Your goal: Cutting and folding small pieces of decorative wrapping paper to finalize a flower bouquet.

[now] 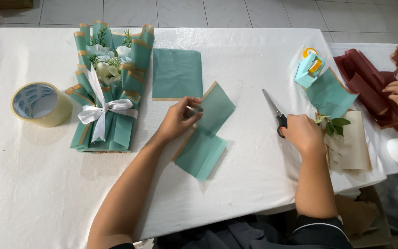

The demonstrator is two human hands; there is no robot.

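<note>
Left hand fingers are pinching a folded teal wrapping paper sheet; right hand fingers are closing around black-handled steel scissors on the white-clothed desk.

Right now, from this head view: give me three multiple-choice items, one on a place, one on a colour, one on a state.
1. Where is the tape roll?
A. left of the bouquet
B. beside the scissors
C. on the floor

2. What colour is the folded paper in the left hand?
A. dark red
B. teal
C. yellow

3. What is the right hand doing?
A. lifted off the table
B. pressing the tape roll
C. resting at the scissors' handle

Answers: 1 A, the roll sits near the table's left edge, beyond the bouquet. 2 B, teal with a tan edge, like the flat sheet above it. 3 C, the hand covers the black handle and the blades point away; whether the grip is closed cannot be told.
</note>
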